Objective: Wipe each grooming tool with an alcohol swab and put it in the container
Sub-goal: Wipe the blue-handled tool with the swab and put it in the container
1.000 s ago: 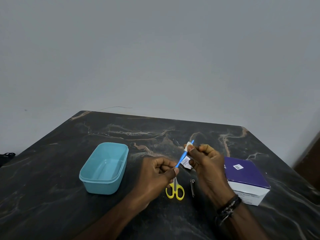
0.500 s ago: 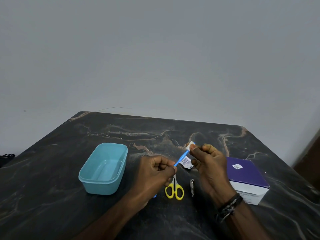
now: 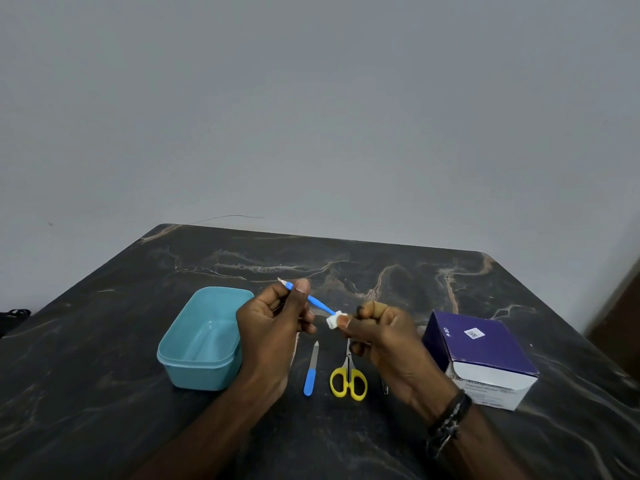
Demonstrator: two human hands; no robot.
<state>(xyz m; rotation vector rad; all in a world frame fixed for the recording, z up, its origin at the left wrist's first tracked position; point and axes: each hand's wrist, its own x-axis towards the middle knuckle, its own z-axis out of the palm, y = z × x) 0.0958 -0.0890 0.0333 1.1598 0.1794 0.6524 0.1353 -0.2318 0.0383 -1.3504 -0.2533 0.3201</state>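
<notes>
Wiping step in hand: left hand [image 3: 273, 320] grips blue tool [image 3: 313, 301] above the desk [image 3: 104, 341], right hand [image 3: 384, 336] pinches swab [image 3: 334, 321] on its end; next, judged, deposit in container [image 3: 204, 337] at nine o'clock.

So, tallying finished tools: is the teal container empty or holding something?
Empty: the teal container shows only its bare floor, and no tool lies inside.

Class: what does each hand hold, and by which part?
Left hand grips the blue tool near its pointed end; right hand pinches a white swab around its other end.
</notes>
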